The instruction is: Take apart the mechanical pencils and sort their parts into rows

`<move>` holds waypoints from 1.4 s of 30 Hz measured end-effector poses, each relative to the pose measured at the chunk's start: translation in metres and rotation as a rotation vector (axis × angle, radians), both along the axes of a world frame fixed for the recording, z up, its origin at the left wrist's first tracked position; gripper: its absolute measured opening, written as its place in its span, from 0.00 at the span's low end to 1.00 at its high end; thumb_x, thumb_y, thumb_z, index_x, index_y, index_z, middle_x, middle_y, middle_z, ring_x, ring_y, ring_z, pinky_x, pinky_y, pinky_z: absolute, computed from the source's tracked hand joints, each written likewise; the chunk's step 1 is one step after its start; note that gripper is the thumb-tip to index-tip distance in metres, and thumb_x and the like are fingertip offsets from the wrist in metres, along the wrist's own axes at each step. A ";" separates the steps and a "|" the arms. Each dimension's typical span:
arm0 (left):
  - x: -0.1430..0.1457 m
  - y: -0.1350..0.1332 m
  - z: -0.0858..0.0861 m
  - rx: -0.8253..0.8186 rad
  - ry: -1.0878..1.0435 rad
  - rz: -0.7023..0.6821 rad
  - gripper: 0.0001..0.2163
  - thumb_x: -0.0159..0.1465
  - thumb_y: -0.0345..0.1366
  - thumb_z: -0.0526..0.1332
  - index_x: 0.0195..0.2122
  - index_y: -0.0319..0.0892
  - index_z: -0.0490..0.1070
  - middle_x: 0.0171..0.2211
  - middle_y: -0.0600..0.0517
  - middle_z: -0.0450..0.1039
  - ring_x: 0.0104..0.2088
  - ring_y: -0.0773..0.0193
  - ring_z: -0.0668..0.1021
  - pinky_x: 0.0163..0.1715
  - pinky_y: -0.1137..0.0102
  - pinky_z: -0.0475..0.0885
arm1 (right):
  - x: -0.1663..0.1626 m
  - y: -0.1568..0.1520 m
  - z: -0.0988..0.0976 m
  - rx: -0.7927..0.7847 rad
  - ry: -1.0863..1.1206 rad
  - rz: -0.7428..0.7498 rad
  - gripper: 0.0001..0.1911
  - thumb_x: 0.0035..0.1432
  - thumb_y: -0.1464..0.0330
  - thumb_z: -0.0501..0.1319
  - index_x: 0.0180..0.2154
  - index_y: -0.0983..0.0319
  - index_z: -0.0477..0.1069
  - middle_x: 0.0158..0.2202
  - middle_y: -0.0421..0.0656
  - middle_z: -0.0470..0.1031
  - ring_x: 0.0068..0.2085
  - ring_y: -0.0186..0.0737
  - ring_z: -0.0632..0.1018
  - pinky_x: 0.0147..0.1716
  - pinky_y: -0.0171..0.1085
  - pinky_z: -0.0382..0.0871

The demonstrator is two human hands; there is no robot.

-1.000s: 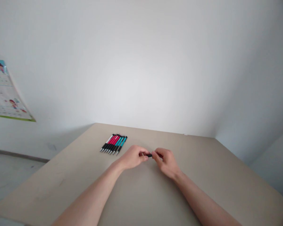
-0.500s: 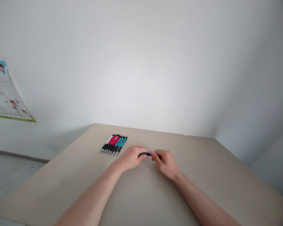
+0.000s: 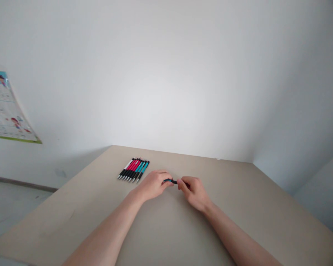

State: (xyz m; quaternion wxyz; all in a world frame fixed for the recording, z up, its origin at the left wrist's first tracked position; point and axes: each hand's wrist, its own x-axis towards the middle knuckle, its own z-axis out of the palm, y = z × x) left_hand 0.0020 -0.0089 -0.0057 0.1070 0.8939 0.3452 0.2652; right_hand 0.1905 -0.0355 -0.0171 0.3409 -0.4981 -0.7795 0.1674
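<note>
Between my hands, a little above the table, is a pen [image 3: 174, 181] with a black part showing and some blue by my left fingers. My left hand [image 3: 156, 183] is closed on its left end, thumb below and fingers over the top. At the other end, my right hand [image 3: 192, 190] pinches the pen between thumb and fingers, which hide that end. Left of my hands lies a row of several pens [image 3: 133, 170], side by side, with white, pink and teal barrels, black grips and silver tips pointing toward me.
The beige table [image 3: 211, 229] runs back to a white wall [image 3: 166, 74]. A poster [image 3: 9, 111] with cartoon figures hangs on the wall at the left. Pale floor [image 3: 8, 203] shows beyond the table's left edge.
Almost nothing differs. The pen between my hands has turned or tilted slightly, and a bit more blue shows by my left fingers.
</note>
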 end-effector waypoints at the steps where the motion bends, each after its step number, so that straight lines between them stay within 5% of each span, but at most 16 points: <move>1: 0.000 0.000 0.000 0.000 0.001 -0.009 0.06 0.64 0.35 0.57 0.34 0.42 0.72 0.31 0.53 0.72 0.34 0.66 0.73 0.34 0.75 0.64 | 0.000 0.000 0.000 -0.006 0.000 -0.001 0.22 0.62 0.61 0.49 0.21 0.63 0.68 0.17 0.37 0.64 0.21 0.30 0.63 0.22 0.31 0.50; 31: 0.000 -0.001 0.004 0.073 0.125 -0.101 0.15 0.67 0.38 0.51 0.25 0.39 0.69 0.22 0.55 0.63 0.25 0.69 0.68 0.27 0.74 0.58 | 0.003 0.001 -0.001 0.119 -0.024 0.114 0.16 0.62 0.67 0.50 0.25 0.63 0.68 0.24 0.42 0.71 0.27 0.34 0.70 0.27 0.32 0.56; 35: 0.000 -0.003 0.003 0.056 0.130 -0.049 0.11 0.66 0.37 0.52 0.31 0.41 0.71 0.27 0.53 0.68 0.30 0.66 0.71 0.31 0.74 0.62 | 0.003 0.002 -0.001 0.114 -0.016 0.094 0.17 0.62 0.66 0.50 0.24 0.63 0.68 0.23 0.41 0.70 0.25 0.34 0.69 0.26 0.32 0.55; 39: 0.017 -0.026 0.020 0.044 0.142 0.118 0.10 0.65 0.34 0.52 0.44 0.45 0.69 0.36 0.50 0.69 0.37 0.61 0.72 0.39 0.69 0.66 | 0.005 0.006 -0.006 0.127 0.053 0.040 0.17 0.61 0.64 0.50 0.23 0.63 0.67 0.21 0.40 0.67 0.23 0.34 0.66 0.24 0.32 0.54; 42: 0.028 -0.064 0.036 0.153 0.114 0.230 0.27 0.59 0.34 0.59 0.59 0.45 0.55 0.51 0.42 0.62 0.50 0.50 0.66 0.49 0.56 0.64 | 0.009 0.010 -0.010 0.140 0.147 -0.028 0.17 0.61 0.63 0.50 0.24 0.63 0.66 0.20 0.40 0.66 0.23 0.34 0.65 0.24 0.32 0.54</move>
